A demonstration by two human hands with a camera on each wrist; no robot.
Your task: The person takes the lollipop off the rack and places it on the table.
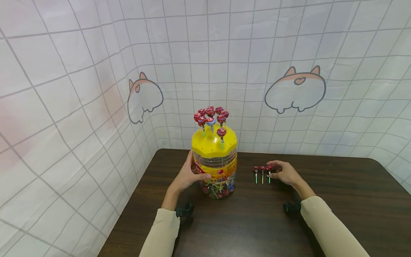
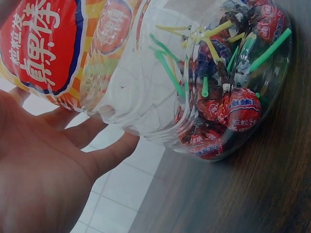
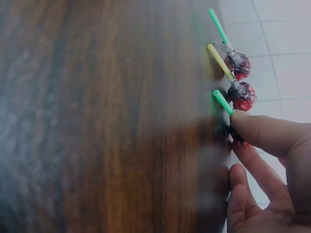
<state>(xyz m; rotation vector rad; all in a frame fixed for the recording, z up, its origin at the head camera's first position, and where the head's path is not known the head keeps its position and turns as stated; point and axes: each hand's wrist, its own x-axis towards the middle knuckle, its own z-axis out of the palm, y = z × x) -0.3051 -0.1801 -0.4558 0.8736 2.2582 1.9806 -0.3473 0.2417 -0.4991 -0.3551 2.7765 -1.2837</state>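
A clear plastic jar [image 1: 219,175] with a yellow lid [image 1: 208,146] stands upright on the table. Several red-wrapped lollipops [image 1: 210,111] and a blue-wrapped one [image 1: 211,122] stick up from the lid. More lollipops [image 2: 243,109] lie at the jar's bottom. My left hand [image 1: 187,175] holds the jar from its left, thumb across the front, fingers round the side. To the right, three lollipops lie in a row, green stick [image 1: 255,172], yellow stick [image 1: 262,172], green stick. My right hand [image 1: 286,174] pinches the rightmost lollipop [image 3: 223,103] between thumb and index finger; its head is partly hidden.
The dark wooden table [image 1: 244,225] ends at a back edge just behind the jar. Beyond it hangs a white grid-patterned sheet [image 1: 237,78] with cartoon animal prints, which also runs along the left side. Each wrist wears a black strap [image 1: 185,210].
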